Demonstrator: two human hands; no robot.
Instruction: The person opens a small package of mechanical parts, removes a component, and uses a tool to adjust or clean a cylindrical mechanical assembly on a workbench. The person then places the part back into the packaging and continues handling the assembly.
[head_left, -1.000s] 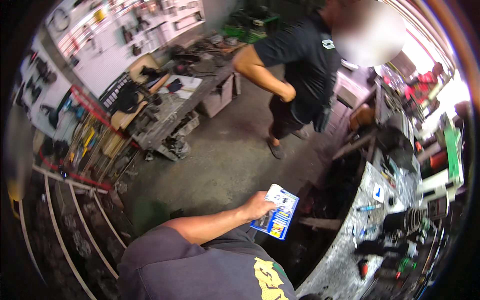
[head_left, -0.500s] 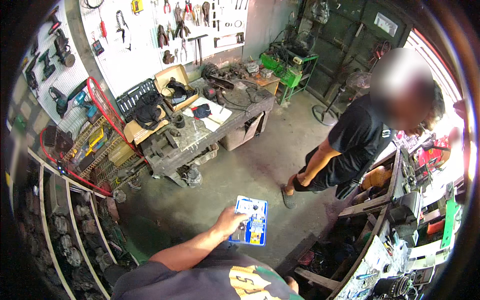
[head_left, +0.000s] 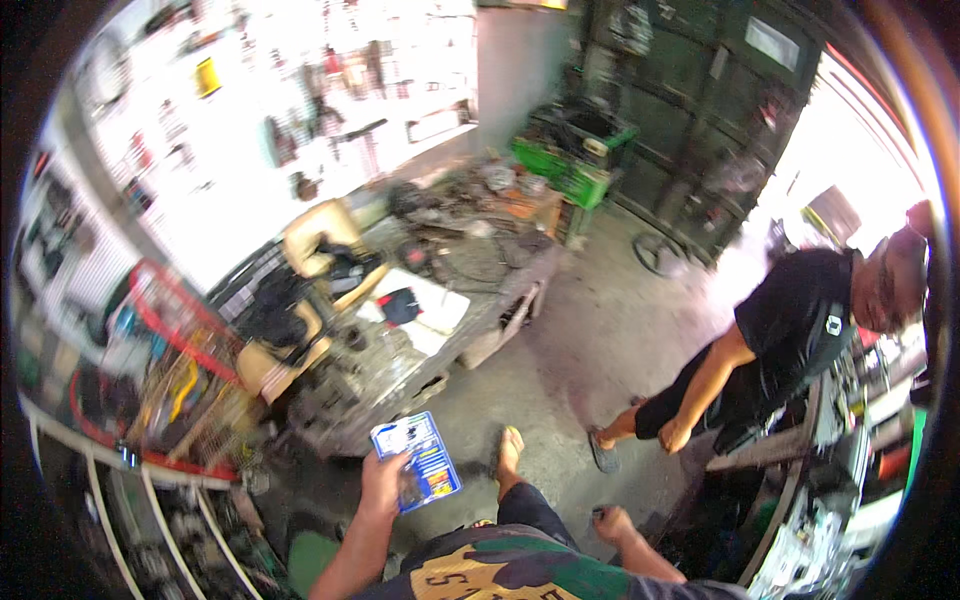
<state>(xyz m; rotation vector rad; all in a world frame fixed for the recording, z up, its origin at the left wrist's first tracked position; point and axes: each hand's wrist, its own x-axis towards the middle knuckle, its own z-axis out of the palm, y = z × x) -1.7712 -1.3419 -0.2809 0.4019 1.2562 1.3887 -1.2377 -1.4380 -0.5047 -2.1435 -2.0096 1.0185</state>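
My left hand (head_left: 381, 482) is closed on the edge of a flat blue-and-white packaged card (head_left: 430, 462) with yellow patches, held in front of my body. My thumb lies across its face, and the small contents are too blurred to name. Low on the right, my right hand (head_left: 617, 528) hangs with its fingers curled. A small dark thing (head_left: 599, 513) shows at those fingers; its kind cannot be made out.
A cluttered workbench (head_left: 400, 375) with boxes and metal parts stands ahead on the left, below a tool pegboard (head_left: 240, 130). Another person (head_left: 790, 340) in black stands at the right beside loaded shelves. A low rack (head_left: 165, 510) lies left, a green-framed stand (head_left: 575, 165) far back.
My left hand and the card have moved left, and the card is tilted. My right hand and one foot have come into view. The other person has shifted right and lower in view.
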